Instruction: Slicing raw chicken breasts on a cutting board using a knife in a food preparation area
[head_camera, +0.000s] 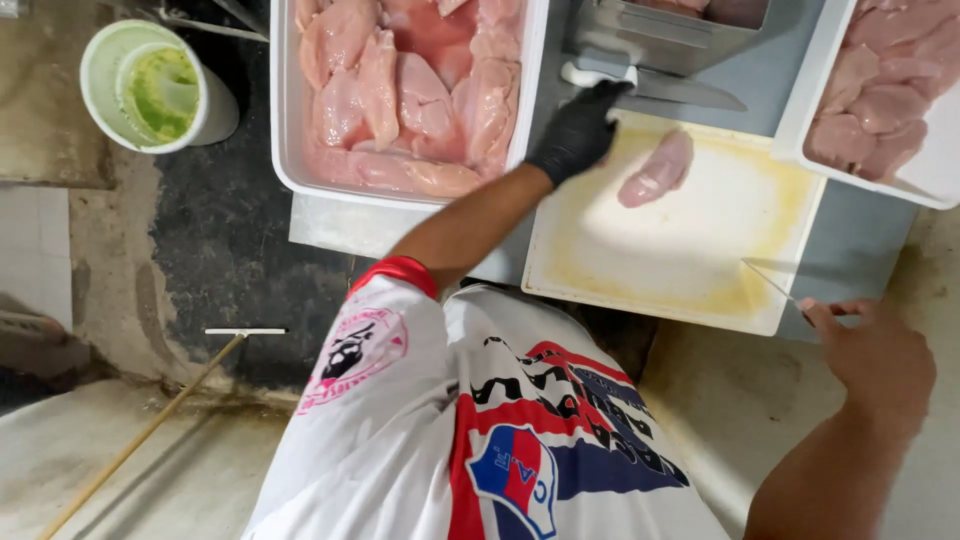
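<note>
My left hand (580, 130), in a black glove, rests at the far left corner of a white cutting board (690, 260), close to a white-handled knife (650, 85) lying behind the board. Whether it grips the handle I cannot tell. One raw chicken fillet (657, 170) lies on the board to the right of that hand. My bare right hand (880, 355) is off the board's near right corner, closed on a thin knife (772, 280) whose blade points toward the board.
A white tub of raw chicken pieces (290, 150) stands left of the board; another tray of fillets (885, 100) is at the right. A white bucket with green liquid (150, 85) and a long-handled squeegee (150, 425) are on the floor at left.
</note>
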